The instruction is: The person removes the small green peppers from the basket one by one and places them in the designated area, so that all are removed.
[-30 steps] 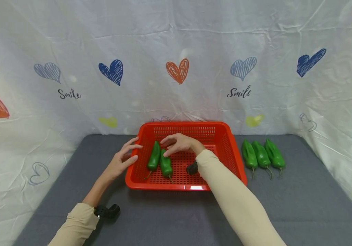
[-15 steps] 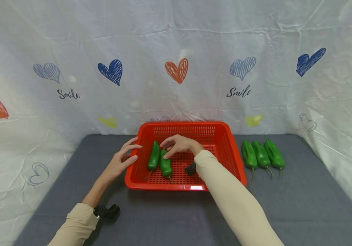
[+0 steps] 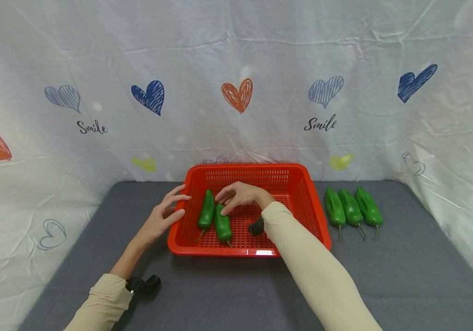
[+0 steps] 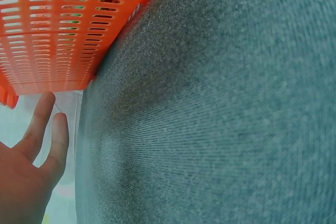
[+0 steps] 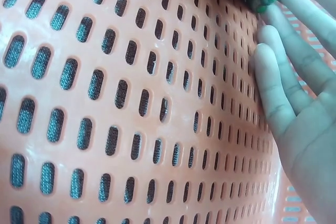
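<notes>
- Work at a pepper (image 3: 223, 225) just left of mid-frame in the head view, lying in the red basket (image 3: 215, 251), stem toward the bottom of the frame.
- Right hand (image 3: 242, 195) reaching in from the lower right: thumb on the near side of the pepper's upper end, other fingers bent around behind, seemingly clamped on it in a pinch. Cannot tell how firm.
- Set thumb and fingers squarely opposite each other; a tapered end like this probably slips. For better balance, pinch closer to the thicker middle.
- At the right of the right wrist view, lower fingers close to the slotted basket floor. Best to avoid catching fingertips in the slots.
- Mind the second pepper (image 3: 207, 211), just to the left; slide the far fingers in narrowly so as not to drag it along.
- Left hand (image 3: 162, 215) at the left rim, fingers apart and clamped on nothing. Useful there as a light steadying touch, without tipping the basket.
- Carry the wrist camera (image 3: 256, 227) high enough to clear the front rim, and swing the sleeve (image 3: 306, 259) well clear of the three peppers (image 3: 350, 207) on the surface (image 3: 236, 294) at frame right.
</notes>
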{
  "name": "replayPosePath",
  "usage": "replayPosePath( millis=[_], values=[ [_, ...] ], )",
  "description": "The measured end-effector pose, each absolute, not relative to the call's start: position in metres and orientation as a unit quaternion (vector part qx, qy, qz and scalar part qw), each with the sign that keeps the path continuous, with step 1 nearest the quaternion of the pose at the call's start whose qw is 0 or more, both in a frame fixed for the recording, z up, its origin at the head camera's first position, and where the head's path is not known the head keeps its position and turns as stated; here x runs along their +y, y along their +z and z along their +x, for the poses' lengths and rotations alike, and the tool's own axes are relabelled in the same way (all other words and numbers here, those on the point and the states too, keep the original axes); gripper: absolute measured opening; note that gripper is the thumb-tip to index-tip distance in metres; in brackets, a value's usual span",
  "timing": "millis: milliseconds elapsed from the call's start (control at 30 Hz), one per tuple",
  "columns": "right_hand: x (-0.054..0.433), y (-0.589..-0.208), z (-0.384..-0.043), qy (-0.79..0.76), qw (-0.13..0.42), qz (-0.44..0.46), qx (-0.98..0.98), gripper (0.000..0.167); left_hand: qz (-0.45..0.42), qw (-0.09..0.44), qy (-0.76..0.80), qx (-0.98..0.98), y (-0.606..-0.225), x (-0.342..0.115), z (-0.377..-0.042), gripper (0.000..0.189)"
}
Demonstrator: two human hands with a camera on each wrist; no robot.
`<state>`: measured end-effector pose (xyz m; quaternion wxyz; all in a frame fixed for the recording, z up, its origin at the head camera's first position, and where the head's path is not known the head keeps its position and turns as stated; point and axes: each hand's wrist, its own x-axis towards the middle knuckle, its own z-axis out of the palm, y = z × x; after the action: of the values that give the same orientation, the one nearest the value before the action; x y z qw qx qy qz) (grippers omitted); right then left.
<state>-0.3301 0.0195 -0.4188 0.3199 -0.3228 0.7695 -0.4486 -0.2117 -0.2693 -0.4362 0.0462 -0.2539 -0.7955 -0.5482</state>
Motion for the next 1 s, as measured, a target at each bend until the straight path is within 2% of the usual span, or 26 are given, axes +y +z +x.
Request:
replayPosePath(
  millis=[1000],
  values=[
    [0.0280, -0.4136, -0.3284, -0.456, 0.338, -0.297, 0.768, 0.040, -0.252, 0.053, -0.541, -0.801, -0.4370, -0.2694, -0.2125, 0.036]
  ],
)
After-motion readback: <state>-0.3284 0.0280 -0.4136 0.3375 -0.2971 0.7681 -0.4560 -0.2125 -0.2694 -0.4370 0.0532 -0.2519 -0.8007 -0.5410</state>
